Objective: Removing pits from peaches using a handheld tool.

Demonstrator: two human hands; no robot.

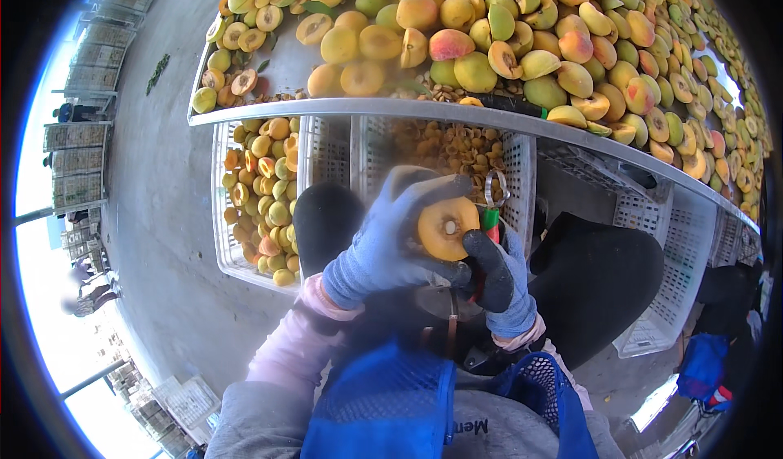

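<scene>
The tabletop (391, 110) is heaped with fruit, some right at its metal rim, so a bump from below could roll pieces over; that rim also bounds reach forward. Beneath it stand the left crate (245, 278), full of fruit, and the middle crate (520, 165), holding small brownish pieces; a dropping wrist could knock their walls. The left knee (326, 222) and right knee (608, 267) close in the sides, leaving open room chiefly between them, short of the rim. The left hand (395, 230) is curled around the fruit half (436, 240); squeezing might bruise it, a slack hold might drop it. The right hand (502, 283) is wrapped on the ring tool (490, 218), thumb at the fruit's edge; a slip could jab the left fingertips nearby. The fruit half sits between both hands, its cut face toward the head.
</scene>
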